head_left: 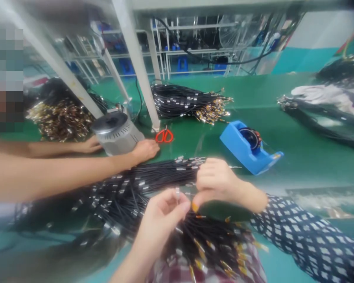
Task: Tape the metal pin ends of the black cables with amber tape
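Observation:
A big bundle of thin black cables [129, 188] with silver sleeves and gold tips lies across the green table [306, 157] in front of me. My left hand [161, 220] rises from the bottom edge and pinches one cable by its silver sleeve [177, 193]. My right hand [216, 182], in a dotted dark sleeve, is closed just to the right of it, fingers pressed on the same cable end near a gold tip [194, 206]. The two hands nearly touch above the bundle.
A co-worker's two bare arms reach in from the left, one hand [146, 150] beside a grey round machine [115, 131], the other hand [90, 144] behind it. Red scissors [164, 136], a blue tape dispenser [249, 147], another cable bundle [188, 103] and white frame legs [138, 67] stand farther back.

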`<state>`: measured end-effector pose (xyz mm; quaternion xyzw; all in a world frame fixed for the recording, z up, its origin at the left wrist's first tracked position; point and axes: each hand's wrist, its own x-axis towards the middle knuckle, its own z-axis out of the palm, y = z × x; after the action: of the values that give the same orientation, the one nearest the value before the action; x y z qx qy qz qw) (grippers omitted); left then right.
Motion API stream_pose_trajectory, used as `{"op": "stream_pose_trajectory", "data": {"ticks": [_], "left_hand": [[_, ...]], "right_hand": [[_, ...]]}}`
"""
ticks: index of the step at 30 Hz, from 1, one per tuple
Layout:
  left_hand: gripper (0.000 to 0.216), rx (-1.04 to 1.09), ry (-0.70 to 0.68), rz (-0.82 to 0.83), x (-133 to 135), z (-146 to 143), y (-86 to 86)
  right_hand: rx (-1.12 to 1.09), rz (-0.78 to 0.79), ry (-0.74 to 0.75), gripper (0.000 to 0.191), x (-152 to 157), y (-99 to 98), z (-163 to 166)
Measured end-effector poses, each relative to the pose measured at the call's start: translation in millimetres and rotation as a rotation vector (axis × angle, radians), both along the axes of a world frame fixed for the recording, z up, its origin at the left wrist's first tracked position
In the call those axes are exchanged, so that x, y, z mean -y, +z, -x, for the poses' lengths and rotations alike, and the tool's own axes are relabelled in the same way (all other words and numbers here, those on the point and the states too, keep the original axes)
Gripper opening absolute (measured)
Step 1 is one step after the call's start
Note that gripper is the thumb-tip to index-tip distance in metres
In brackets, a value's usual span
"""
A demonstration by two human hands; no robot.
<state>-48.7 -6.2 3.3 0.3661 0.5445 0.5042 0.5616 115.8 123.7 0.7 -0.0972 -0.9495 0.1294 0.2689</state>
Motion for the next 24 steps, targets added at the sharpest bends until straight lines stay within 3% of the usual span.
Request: {"op": "stream_pose_trajectory", "data": {"ticks": [2, 4, 7, 9, 17, 24], "left_hand": [[0.022, 0.005, 0.060, 0.005, 1, -1, -1.6], [0.022, 0.030, 0.112, 0.027, 1, -2, -3.7], [0.022, 0.044, 0.155, 0.058, 0, -5, -7.0], [0.023, 0.039, 0.163, 0.069, -1, -6, -8.6], [0.024, 0.039, 0.131, -0.010, 1, -10, -6.2], [0.026, -0.092, 0.123, -0.039, 8, -11, -1.5]], "right_hand": [[0.031, 0.105, -0.061, 0.031, 2, -3.7, -4], [-0.007, 0.354, -0.175, 0.012, 11, -7.2, -7], [-0.159, 0.842, -0.317, 0.016, 33, -9.5, -6], [-0.209, 1.043, -0.338, 0.017, 48, -9.1, -2], [-0.307, 1.219, -0.414, 0.014, 54, -7.3, 3], [-0.320, 1.405, -0.264, 0.014, 57, -2.5, 8]]}}
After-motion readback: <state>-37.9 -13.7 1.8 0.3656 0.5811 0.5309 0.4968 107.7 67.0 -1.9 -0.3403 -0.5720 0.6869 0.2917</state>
